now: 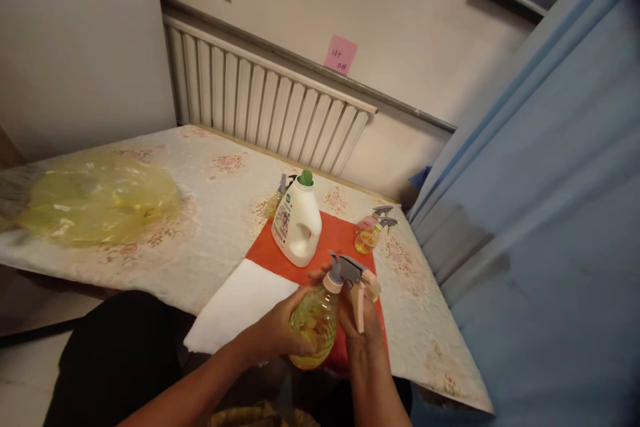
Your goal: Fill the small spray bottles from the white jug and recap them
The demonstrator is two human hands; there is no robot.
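Note:
My left hand (280, 330) is wrapped round the body of a clear spray bottle (314, 327) filled with yellow liquid. It is held just above the near edge of the table. My right hand (361, 320) grips the bottle's pink and grey trigger head (350, 277) from the right. Behind them a white detergent jug (297, 221) with a green cap stands upright on an orange-red mat (335, 240). A white sheet (240, 303) lies on the table left of my hands.
Two more spray bottles stand on the table (210, 213): one (373, 230) at the mat's right edge, one (278, 197) behind the jug. A yellow plastic bag (95, 197) lies at far left. A radiator (265, 103) lines the wall; a blue curtain (540, 213) hangs at right.

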